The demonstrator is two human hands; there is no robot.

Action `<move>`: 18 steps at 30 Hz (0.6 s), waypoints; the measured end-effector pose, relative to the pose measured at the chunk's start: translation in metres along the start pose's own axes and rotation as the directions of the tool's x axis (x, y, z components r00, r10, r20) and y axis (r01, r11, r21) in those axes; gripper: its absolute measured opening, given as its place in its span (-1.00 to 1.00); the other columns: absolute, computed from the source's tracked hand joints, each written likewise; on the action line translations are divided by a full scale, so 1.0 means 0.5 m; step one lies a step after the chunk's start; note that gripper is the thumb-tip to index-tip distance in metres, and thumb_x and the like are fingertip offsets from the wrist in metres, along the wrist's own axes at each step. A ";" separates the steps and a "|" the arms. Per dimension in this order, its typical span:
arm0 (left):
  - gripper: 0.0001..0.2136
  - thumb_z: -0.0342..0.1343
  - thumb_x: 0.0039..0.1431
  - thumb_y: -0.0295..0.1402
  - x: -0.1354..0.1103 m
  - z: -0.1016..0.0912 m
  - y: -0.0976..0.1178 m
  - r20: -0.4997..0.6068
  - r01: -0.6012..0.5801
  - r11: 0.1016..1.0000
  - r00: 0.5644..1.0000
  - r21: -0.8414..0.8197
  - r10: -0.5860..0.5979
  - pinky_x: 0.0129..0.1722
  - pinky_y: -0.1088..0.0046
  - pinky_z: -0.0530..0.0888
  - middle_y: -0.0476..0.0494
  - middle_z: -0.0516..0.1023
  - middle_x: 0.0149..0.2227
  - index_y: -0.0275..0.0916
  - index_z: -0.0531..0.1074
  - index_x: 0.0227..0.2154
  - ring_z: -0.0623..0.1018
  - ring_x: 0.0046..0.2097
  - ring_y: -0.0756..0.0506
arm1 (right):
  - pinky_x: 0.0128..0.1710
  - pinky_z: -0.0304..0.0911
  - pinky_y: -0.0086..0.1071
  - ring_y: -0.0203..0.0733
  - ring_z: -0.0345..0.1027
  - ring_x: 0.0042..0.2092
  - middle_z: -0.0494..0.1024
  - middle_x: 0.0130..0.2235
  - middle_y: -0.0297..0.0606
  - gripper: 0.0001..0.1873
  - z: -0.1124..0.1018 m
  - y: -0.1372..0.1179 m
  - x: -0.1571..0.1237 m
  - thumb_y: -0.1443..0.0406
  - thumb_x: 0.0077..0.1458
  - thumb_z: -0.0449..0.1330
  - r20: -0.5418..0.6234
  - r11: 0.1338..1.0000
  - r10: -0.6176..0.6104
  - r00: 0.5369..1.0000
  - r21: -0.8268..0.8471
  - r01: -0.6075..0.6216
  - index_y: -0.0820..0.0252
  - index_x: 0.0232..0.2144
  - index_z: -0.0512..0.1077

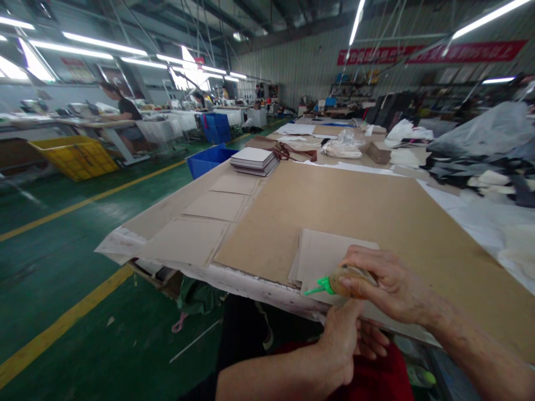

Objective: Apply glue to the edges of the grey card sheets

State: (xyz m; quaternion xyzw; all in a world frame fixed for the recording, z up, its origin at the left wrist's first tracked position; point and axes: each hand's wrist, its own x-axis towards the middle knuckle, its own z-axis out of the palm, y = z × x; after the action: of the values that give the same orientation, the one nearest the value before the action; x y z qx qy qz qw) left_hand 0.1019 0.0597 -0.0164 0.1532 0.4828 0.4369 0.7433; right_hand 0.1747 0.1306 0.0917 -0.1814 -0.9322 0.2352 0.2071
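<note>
My right hand (387, 284) is wrapped round a small squeeze bottle (349, 281) with amber contents and a green nozzle. The bottle lies tilted on its side, its nozzle pointing left, just above a stack of pale cardboard sheets (324, 250). This stack rests on a large brown board (326, 195) near the table's front edge. My left hand (343, 340) is at that edge, below the bottle, thumb up and fingers loosely apart. Nothing shows in it. My right hand and the bottle cover part of the top sheet.
Several flat cardboard pieces (184, 239) lie in a row along the table's left side. Beyond them stand a stack of boards (254, 160) and a blue bin (209, 159). Dark fabric scraps (463, 170) and plastic bags lie at right. A person (123, 106) sits far left.
</note>
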 end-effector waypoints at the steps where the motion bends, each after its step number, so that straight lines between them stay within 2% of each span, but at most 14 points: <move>1: -0.58 -0.17 0.14 -0.21 -0.002 0.001 0.000 -0.003 -0.005 1.000 1.000 -0.004 0.005 -0.66 0.56 0.18 -0.19 0.45 -0.62 -0.39 0.42 -0.63 0.37 -0.68 0.03 | -0.40 0.05 -0.33 -0.23 0.21 -0.38 0.33 -0.42 -0.32 -0.72 -0.001 0.003 0.003 0.16 0.27 0.01 -0.006 1.000 -0.001 1.000 -0.011 0.001 0.18 -0.37 0.40; 5: -0.54 -0.20 0.16 -0.18 -0.001 0.003 -0.002 -0.014 -0.039 0.999 0.999 -0.032 0.038 -0.66 0.54 0.16 -0.20 0.45 -0.62 -0.41 0.43 -0.59 0.37 -0.68 0.02 | -0.39 0.05 -0.34 -0.22 0.22 -0.38 0.34 -0.41 -0.32 -0.72 -0.009 0.025 0.015 0.15 0.26 0.01 -0.039 0.995 0.040 0.998 -0.090 -0.043 0.17 -0.39 0.38; 9: -0.52 -0.21 0.16 -0.15 0.007 0.003 -0.006 -0.032 -0.008 0.999 0.999 -0.045 0.007 -0.66 0.52 0.15 -0.23 0.46 -0.61 -0.43 0.44 -0.58 0.36 -0.69 0.01 | -0.40 0.04 -0.36 -0.23 0.22 -0.39 0.35 -0.42 -0.34 -0.71 -0.016 0.060 0.032 0.14 0.23 0.01 -0.094 0.982 0.103 0.990 -0.146 -0.116 0.16 -0.43 0.36; 18: -0.47 -0.32 0.25 -0.21 -0.005 0.004 0.001 -0.036 -0.023 0.999 0.999 -0.033 0.022 -0.70 0.58 0.12 -0.19 0.43 -0.63 -0.44 0.43 -0.56 0.34 -0.71 0.05 | -0.39 0.01 -0.36 -0.22 0.23 -0.39 0.35 -0.46 -0.38 -0.72 -0.028 0.134 0.087 0.13 0.17 0.04 -0.211 0.953 0.169 0.963 -0.213 -0.214 0.15 -0.50 0.30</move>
State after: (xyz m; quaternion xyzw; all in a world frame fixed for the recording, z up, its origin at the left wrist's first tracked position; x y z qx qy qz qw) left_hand 0.1030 0.0583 -0.0135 0.1383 0.4867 0.4558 0.7323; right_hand 0.1605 0.2097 0.0818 -0.3159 -0.9072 0.1242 0.2486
